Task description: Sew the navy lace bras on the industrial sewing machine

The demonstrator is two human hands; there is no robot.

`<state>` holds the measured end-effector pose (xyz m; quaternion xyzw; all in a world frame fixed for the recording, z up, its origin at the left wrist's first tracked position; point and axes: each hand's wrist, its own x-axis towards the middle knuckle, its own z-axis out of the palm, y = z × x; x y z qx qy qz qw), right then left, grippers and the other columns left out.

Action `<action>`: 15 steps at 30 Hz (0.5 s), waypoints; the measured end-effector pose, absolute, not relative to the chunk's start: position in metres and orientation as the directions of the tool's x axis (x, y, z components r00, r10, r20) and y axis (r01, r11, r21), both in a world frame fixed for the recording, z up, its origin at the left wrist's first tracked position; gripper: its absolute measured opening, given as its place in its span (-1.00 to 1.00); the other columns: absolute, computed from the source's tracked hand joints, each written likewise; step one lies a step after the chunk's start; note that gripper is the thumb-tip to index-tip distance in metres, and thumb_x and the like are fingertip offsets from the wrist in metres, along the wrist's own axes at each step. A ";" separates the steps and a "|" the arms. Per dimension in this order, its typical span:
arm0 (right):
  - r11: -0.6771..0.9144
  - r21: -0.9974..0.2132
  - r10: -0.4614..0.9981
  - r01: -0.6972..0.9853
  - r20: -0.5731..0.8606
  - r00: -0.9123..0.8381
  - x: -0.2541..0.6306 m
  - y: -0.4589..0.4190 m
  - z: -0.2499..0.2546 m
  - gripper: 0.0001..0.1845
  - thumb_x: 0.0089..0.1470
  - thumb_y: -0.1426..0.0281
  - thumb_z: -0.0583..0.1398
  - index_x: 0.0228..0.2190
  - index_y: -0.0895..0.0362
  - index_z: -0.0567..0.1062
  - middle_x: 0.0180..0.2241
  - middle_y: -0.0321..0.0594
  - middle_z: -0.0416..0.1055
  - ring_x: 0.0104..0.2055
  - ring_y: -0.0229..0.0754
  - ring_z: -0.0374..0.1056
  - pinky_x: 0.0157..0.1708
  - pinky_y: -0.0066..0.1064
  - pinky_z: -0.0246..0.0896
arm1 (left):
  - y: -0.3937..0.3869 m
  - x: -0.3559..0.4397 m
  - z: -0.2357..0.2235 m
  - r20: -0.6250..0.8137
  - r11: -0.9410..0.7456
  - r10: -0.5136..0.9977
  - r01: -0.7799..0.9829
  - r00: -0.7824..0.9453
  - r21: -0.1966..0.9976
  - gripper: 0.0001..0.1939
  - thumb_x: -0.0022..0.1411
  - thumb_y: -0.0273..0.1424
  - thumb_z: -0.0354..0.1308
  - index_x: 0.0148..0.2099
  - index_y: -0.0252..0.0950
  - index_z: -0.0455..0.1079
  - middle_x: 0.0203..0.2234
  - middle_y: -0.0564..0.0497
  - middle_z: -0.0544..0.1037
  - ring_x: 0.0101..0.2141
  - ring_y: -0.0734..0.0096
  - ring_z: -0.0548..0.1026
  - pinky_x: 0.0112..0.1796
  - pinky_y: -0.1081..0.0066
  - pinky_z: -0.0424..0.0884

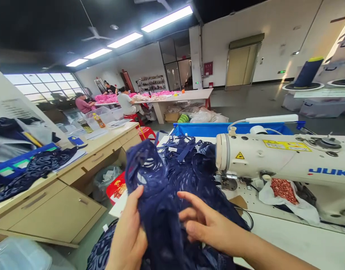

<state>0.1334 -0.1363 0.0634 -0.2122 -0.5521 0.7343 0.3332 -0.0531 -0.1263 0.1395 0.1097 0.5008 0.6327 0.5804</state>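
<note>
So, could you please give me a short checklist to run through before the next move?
1. Left hand holding the navy lace garment: ok.
2. Right hand gripping it: not ok; its fingers look open.
3. Garment apart from the navy pile: cannot tell; they overlap in view.
4. Sewing machine clear of the pile: cannot tell; they sit close together.
5. White bag of reddish pieces apart from both hands: ok.

Row of ceiling lights (pixel 125 40), bright white, above and beyond the hands (pixel 207 227); window (pixel 41 88), washed out, far to their left. Floor (pixel 251 101) past them: sheen and streaked glare. Navy garment (pixel 158 195) between them: dark, softly blurred; outer edges wide-angle stretched.
</note>
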 end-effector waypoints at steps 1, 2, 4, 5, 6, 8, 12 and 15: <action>-0.229 -0.942 0.712 -0.247 0.011 -0.702 0.140 -0.134 0.061 0.01 0.06 -0.05 0.32 0.34 -0.08 -0.03 -0.12 -0.22 0.39 -0.31 -0.29 0.42 -0.32 -0.43 0.39 | -0.118 -0.044 0.133 -0.389 0.151 0.880 -0.614 -0.274 0.775 -0.53 0.22 -0.46 0.14 0.19 -0.24 0.36 -0.17 -0.02 0.66 -0.14 0.17 0.64 -0.11 0.22 0.60; -0.262 -0.940 0.711 -0.219 -0.035 -0.702 0.148 -0.132 0.060 0.01 0.05 0.01 0.35 0.35 -0.12 -0.03 -0.21 -0.30 0.39 -0.43 -0.35 0.37 -0.45 -0.50 0.33 | -0.109 -0.037 0.124 -0.321 0.116 0.914 -0.596 -0.250 0.795 -0.50 0.16 -0.48 0.19 0.17 -0.24 0.36 -0.14 -0.03 0.65 -0.13 0.17 0.63 -0.10 0.22 0.60; -0.284 -0.947 0.741 -0.148 -0.119 -0.661 0.167 -0.127 0.059 -0.05 0.09 0.07 0.33 0.35 -0.15 0.00 -0.24 -0.31 0.43 -0.47 -0.34 0.36 -0.52 -0.53 0.29 | -0.090 -0.026 0.108 -0.182 0.038 0.960 -0.549 -0.211 0.835 -0.42 0.06 -0.51 0.26 0.16 -0.21 0.34 -0.09 -0.02 0.62 -0.10 0.18 0.62 -0.04 0.20 0.56; -0.276 -0.955 0.766 -0.111 -0.149 -0.625 0.179 -0.125 0.060 -0.09 0.11 0.05 0.30 0.35 -0.13 0.03 -0.20 -0.26 0.46 -0.41 -0.28 0.41 -0.47 -0.49 0.34 | -0.080 -0.021 0.103 -0.131 0.004 0.970 -0.524 -0.204 0.852 -0.38 0.02 -0.52 0.28 0.16 -0.18 0.33 -0.07 -0.01 0.61 -0.09 0.19 0.61 -0.01 0.19 0.54; -0.250 -0.966 0.794 -0.064 -0.167 -0.584 0.190 -0.123 0.060 -0.15 0.14 0.04 0.27 0.34 -0.11 0.08 -0.13 -0.21 0.48 -0.28 -0.21 0.46 -0.35 -0.41 0.41 | -0.071 -0.015 0.099 -0.088 -0.023 0.976 -0.502 -0.197 0.865 -0.35 0.00 -0.53 0.28 0.17 -0.16 0.31 -0.06 0.00 0.60 -0.07 0.20 0.60 0.03 0.17 0.51; -0.150 -0.986 0.853 0.066 -0.163 -0.496 0.213 -0.122 0.060 -0.25 0.19 -0.02 0.19 0.32 -0.09 0.17 0.07 -0.16 0.43 0.06 -0.07 0.39 0.05 -0.19 0.35 | -0.055 -0.002 0.098 -0.023 -0.060 0.985 -0.470 -0.170 0.881 -0.30 -0.01 -0.55 0.24 0.20 -0.12 0.26 -0.03 0.01 0.59 -0.03 0.21 0.57 0.07 0.14 0.47; -0.046 -0.974 0.939 0.220 -0.118 -0.322 0.243 -0.120 0.048 -0.27 0.26 -0.15 -0.03 0.28 -0.03 0.26 0.29 -0.16 0.19 0.36 -0.02 0.04 0.37 -0.05 -0.16 | -0.032 0.035 0.096 -0.006 -0.001 1.000 -0.437 -0.015 0.899 -0.26 0.02 -0.58 0.15 0.26 -0.06 0.19 0.03 0.01 0.55 0.02 0.20 0.53 0.09 0.12 0.46; -0.075 -0.974 0.957 0.214 -0.131 -0.258 0.246 -0.116 0.027 -0.10 0.20 -0.19 -0.01 0.36 0.09 0.06 0.32 -0.03 0.13 0.37 0.00 0.03 0.35 -0.02 -0.09 | -0.019 0.064 0.071 -0.060 0.061 0.998 -0.368 0.012 0.928 -0.19 -0.01 -0.65 0.06 0.30 -0.08 0.14 0.06 -0.02 0.52 0.02 0.22 0.52 0.08 0.17 0.45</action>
